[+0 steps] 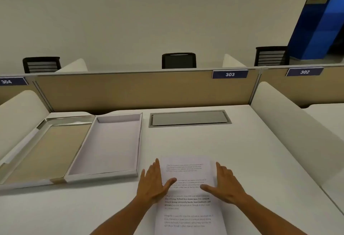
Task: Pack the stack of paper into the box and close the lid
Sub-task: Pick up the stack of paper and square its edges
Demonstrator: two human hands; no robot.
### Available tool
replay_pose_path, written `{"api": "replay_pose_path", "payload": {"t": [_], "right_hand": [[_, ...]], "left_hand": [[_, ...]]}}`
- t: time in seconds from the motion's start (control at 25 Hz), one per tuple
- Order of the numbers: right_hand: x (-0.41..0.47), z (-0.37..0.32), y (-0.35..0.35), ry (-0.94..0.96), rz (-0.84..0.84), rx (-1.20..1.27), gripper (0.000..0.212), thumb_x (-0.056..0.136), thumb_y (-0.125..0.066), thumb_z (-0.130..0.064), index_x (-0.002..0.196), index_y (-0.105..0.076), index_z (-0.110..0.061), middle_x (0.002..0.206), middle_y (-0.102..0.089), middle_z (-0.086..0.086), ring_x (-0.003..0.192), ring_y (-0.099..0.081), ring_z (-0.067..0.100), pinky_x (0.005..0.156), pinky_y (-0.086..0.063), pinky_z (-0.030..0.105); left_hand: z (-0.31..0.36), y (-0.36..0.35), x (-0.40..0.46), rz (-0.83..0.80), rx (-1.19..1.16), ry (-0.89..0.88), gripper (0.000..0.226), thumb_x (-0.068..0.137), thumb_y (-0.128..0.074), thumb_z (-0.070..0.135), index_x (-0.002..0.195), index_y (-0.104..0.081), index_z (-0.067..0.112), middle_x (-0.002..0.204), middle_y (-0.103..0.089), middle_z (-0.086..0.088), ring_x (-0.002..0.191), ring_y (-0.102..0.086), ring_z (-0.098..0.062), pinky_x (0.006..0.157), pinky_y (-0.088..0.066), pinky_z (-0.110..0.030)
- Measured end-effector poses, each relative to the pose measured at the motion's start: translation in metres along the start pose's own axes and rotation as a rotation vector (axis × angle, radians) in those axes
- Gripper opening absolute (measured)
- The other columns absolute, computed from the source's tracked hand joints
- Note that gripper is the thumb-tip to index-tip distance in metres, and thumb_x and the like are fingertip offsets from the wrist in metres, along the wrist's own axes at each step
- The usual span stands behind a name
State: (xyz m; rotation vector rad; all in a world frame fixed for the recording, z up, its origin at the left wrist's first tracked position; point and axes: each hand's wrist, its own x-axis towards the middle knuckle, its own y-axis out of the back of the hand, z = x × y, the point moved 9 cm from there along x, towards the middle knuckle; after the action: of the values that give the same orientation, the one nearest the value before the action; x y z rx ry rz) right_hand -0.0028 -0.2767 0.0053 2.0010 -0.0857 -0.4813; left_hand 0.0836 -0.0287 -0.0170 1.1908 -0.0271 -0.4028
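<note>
A stack of white printed paper sheets [188, 197] is flanked by two bare hands at the lower centre of the frame, and nothing is gripped: both hands are spread flat and open. The left hand [153, 182] is laid against the stack's left edge, its thumb stretched across the top sheet; the right hand [224, 184] is set at the right edge, its thumb likewise resting on the page. The stack is seen lying flat on the desk, its near end cut off by the bottom of the frame, blocks of black text visible on the top sheet.

The broad white desk top [251, 160] fills the lower half of the frame, bounded at the upper middle by a tan partition panel [130, 89] and at the sides by white rounded dividers.

To the left of the frame, the shallow white cardboard box tray [109, 145] is shown open, well apart from the paper. Its lid [42, 147], brown-lined and silver-edged, lies inside-up just beside it at the far left, the two touching along one long side.

A grey metal cable hatch [189, 118] is set into the desk at the upper centre. A blue number plate reading 303 [230, 74] is fixed to the partition at the upper right.
</note>
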Motion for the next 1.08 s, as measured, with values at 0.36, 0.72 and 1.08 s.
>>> {"api": "replay_pose_path", "payload": {"t": [0.36,0.72,1.08], "right_hand": [[-0.003,0.023,-0.057,-0.353,-0.138,0.426,0.074,0.060,-0.081,-0.043,0.116,-0.046,-0.009,0.125,-0.050,0.013,0.104,-0.058,0.026,0.090,-0.055,0.038],[0.004,0.018,-0.057,-0.346,-0.145,0.276,0.066,0.071,-0.078,-0.041,0.120,-0.045,-0.010,0.126,-0.045,0.014,0.111,-0.054,0.028,0.097,-0.051,0.038],[0.006,0.020,-0.057,-0.347,-0.137,0.286,0.074,0.072,-0.079,-0.042,0.126,-0.043,-0.007,0.129,-0.045,0.017,0.116,-0.052,0.029,0.099,-0.049,0.037]], "left_hand": [[-0.005,-0.037,-0.009,0.032,-0.434,0.310,0.106,0.079,-0.052,0.072,0.153,-0.010,0.010,0.154,-0.037,-0.011,0.141,-0.038,-0.033,0.113,-0.037,-0.052],[-0.010,-0.044,0.015,-0.050,-0.673,0.714,0.090,0.077,-0.055,0.072,0.139,-0.043,0.007,0.140,-0.047,-0.017,0.128,-0.045,-0.036,0.110,-0.038,-0.052],[-0.041,-0.079,0.059,-0.160,-0.888,0.683,0.093,0.041,-0.078,0.053,0.122,-0.061,0.011,0.117,-0.064,-0.016,0.103,-0.064,-0.035,0.089,-0.057,-0.049]]}}
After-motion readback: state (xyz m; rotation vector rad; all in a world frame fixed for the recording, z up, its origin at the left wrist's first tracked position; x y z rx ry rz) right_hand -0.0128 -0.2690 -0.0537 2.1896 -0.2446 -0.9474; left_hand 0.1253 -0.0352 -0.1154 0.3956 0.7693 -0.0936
